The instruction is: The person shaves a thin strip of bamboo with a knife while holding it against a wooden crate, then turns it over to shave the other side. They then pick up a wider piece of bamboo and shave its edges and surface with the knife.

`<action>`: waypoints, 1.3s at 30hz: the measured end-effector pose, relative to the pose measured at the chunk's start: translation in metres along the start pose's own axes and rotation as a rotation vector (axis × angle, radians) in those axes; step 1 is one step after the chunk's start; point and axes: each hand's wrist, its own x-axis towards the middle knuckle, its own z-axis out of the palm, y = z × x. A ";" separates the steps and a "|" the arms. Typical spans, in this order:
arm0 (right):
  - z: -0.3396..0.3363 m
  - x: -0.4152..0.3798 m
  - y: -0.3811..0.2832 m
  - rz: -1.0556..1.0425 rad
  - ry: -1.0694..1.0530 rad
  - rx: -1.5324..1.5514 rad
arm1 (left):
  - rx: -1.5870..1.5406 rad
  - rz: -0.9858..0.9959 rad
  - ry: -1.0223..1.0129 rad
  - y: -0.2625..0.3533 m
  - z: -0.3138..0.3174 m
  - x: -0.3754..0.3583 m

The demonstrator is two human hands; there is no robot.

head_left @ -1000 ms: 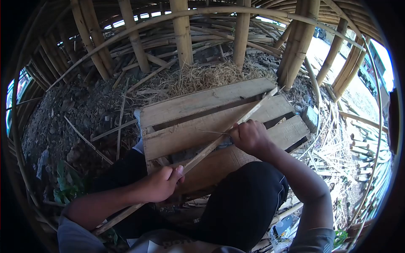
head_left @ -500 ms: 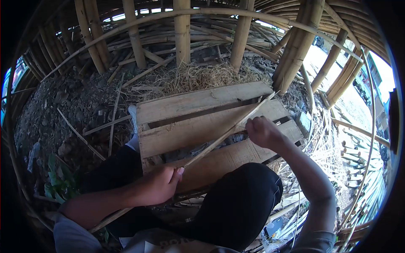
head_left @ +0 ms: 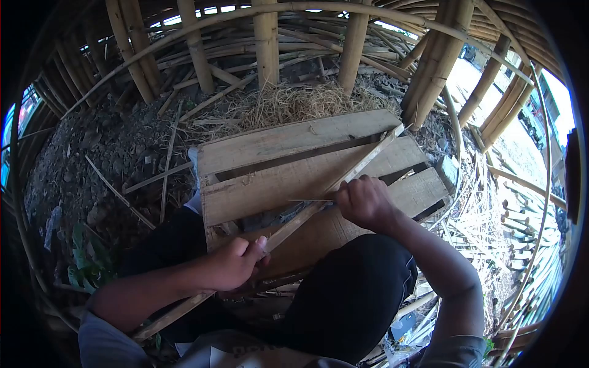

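A long thin bamboo strip (head_left: 359, 170) runs diagonally from my lap to the far right corner of a wooden pallet (head_left: 270, 150). My left hand (head_left: 236, 264) grips the strip near its lower part, thumb on top. My right hand (head_left: 363, 201) is closed around a knife whose thin blade (head_left: 310, 200) lies across the strip, pointing left. My knees in dark trousers (head_left: 353, 288) sit below the strip.
Upright bamboo poles (head_left: 265, 43) and curved bamboo stand behind the pallet, with dry straw (head_left: 288, 104) at their feet. Dark stony ground (head_left: 92, 153) lies left. Split bamboo strips and shavings (head_left: 491, 227) pile up at the right.
My right hand slid up the strip toward its far end half a second ago, then came back down to the middle, with the blade across the strip again. My left hand stayed put.
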 end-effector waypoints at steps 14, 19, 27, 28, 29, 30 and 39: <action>0.014 -0.019 0.038 0.243 -0.103 -0.040 | 0.016 0.079 0.053 -0.005 0.007 0.004; 0.027 -0.037 0.050 0.164 -0.050 -0.044 | 0.004 0.069 0.055 -0.010 0.010 0.007; -0.004 -0.045 0.155 0.748 -0.714 -0.299 | 0.102 0.090 0.097 -0.008 0.009 -0.009; -0.004 -0.041 0.159 0.742 -0.716 -0.300 | 0.091 0.085 0.075 -0.008 0.008 -0.010; -0.005 -0.041 0.161 0.789 -0.726 -0.320 | 0.083 0.079 0.048 -0.008 0.007 -0.010; -0.010 -0.034 0.156 0.839 -0.736 -0.342 | 0.084 0.080 0.042 -0.011 0.008 -0.008; -0.020 -0.024 0.118 0.845 -0.683 -0.283 | 0.070 0.088 0.058 -0.020 0.006 0.001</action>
